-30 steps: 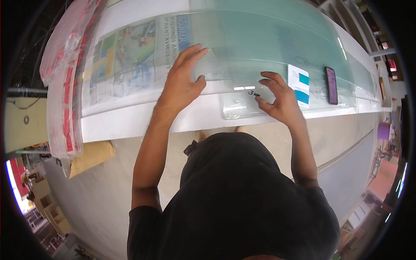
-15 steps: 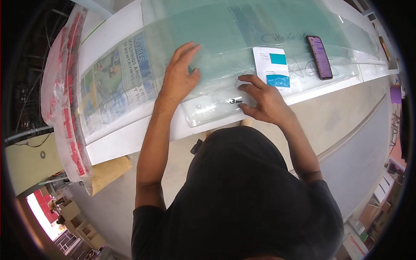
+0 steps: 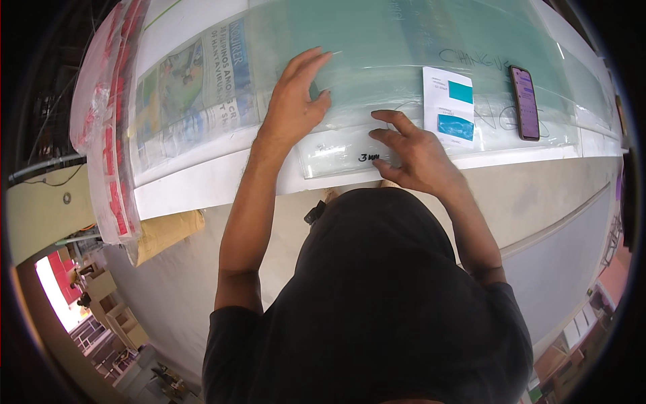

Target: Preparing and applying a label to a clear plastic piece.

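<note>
My left hand (image 3: 296,97) is over a large clear, greenish sheet (image 3: 350,34), thumb apart and fingers stretched out. Nothing is in it. To its right, my right hand (image 3: 420,151) spreads its fingers above a narrower clear strip (image 3: 330,153) along the front edge, beside a small black handwritten mark. It too holds nothing; whether its fingertips touch the strip I cannot tell. Just beyond the right hand lies a white paper card (image 3: 439,101) with a teal and a blue patch. A phone (image 3: 526,104) with a lit screen rests farther right.
The sheets lie on a white table (image 3: 202,186). Newspaper (image 3: 185,87) shows beneath the clear layer at left. A plastic-wrapped bundle with red strips (image 3: 111,135) stands along the left edge, with a yellowish-brown bag (image 3: 168,236) below it.
The view has shifted, so the table and phone sit farther right in the picture. My right index finger is a little straighter. Both hands stay over the sheets.
</note>
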The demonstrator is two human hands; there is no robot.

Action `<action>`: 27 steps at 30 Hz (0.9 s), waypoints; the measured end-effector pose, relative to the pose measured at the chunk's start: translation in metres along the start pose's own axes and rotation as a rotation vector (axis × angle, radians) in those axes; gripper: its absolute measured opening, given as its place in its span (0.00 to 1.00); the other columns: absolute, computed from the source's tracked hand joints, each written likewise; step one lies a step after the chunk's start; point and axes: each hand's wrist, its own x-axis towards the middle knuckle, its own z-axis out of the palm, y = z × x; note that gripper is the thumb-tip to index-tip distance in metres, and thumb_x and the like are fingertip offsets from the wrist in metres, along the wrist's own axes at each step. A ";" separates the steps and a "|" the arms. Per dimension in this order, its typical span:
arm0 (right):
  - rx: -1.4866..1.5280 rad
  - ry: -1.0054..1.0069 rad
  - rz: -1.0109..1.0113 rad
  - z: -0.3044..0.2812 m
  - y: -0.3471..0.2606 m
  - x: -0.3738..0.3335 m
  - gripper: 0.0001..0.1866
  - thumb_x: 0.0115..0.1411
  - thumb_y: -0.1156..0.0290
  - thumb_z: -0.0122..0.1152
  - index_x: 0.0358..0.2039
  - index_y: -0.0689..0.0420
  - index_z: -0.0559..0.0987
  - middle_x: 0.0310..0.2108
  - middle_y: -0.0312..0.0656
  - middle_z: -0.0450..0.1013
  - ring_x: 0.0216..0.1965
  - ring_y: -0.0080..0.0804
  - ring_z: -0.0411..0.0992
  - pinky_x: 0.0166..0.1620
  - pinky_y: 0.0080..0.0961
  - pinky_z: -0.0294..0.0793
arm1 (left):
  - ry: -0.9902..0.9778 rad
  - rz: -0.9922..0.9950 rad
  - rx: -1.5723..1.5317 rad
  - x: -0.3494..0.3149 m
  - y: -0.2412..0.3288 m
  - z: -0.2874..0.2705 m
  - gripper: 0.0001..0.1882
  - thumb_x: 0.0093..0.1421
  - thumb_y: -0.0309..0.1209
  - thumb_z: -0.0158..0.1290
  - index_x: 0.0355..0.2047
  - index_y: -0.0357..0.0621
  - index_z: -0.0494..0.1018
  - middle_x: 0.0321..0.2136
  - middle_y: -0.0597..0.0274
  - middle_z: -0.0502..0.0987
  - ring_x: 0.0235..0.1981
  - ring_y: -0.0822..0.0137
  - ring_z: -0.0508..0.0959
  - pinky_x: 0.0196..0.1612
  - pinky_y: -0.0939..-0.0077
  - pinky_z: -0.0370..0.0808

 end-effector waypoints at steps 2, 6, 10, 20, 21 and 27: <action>0.007 0.004 0.026 -0.002 -0.004 0.003 0.20 0.49 0.70 0.67 0.43 0.63 0.78 0.57 0.44 0.67 0.33 0.43 0.78 0.37 0.35 0.78 | 0.028 -0.029 -0.021 -0.010 0.002 -0.005 0.29 0.53 0.20 0.55 0.57 0.43 0.70 0.59 0.51 0.68 0.61 0.54 0.67 0.61 0.65 0.65; 0.073 0.041 0.102 -0.011 -0.006 0.004 0.20 0.48 0.69 0.68 0.42 0.64 0.78 0.56 0.44 0.68 0.36 0.45 0.78 0.41 0.35 0.79 | 0.161 0.055 -0.035 -0.042 0.000 -0.015 0.26 0.53 0.20 0.57 0.55 0.40 0.71 0.55 0.49 0.72 0.59 0.54 0.70 0.61 0.67 0.65; 0.068 0.053 0.047 -0.006 -0.004 0.005 0.21 0.47 0.69 0.70 0.42 0.64 0.77 0.56 0.44 0.69 0.37 0.45 0.78 0.41 0.34 0.79 | 0.137 -0.058 -0.080 -0.075 -0.002 -0.011 0.26 0.52 0.22 0.58 0.54 0.39 0.71 0.53 0.49 0.74 0.58 0.54 0.71 0.61 0.66 0.65; -0.064 0.153 0.046 -0.005 0.012 0.019 0.22 0.47 0.69 0.70 0.43 0.62 0.78 0.57 0.44 0.68 0.35 0.45 0.78 0.40 0.33 0.78 | -0.085 -0.008 0.353 -0.116 0.010 0.010 0.24 0.59 0.31 0.57 0.56 0.42 0.71 0.66 0.47 0.56 0.68 0.40 0.52 0.67 0.47 0.52; -0.040 0.136 0.043 -0.003 0.012 0.021 0.22 0.48 0.68 0.70 0.43 0.61 0.78 0.57 0.44 0.68 0.35 0.45 0.78 0.40 0.34 0.78 | -0.100 -0.014 0.369 -0.118 0.011 0.009 0.23 0.59 0.31 0.57 0.56 0.43 0.72 0.66 0.47 0.56 0.68 0.41 0.52 0.66 0.47 0.53; -0.040 0.134 0.061 -0.002 0.013 0.021 0.23 0.50 0.66 0.69 0.47 0.58 0.78 0.57 0.45 0.69 0.40 0.46 0.77 0.43 0.36 0.78 | -0.067 -0.030 0.307 -0.124 0.015 0.007 0.15 0.58 0.28 0.58 0.46 0.46 0.79 0.64 0.48 0.61 0.67 0.42 0.55 0.66 0.53 0.55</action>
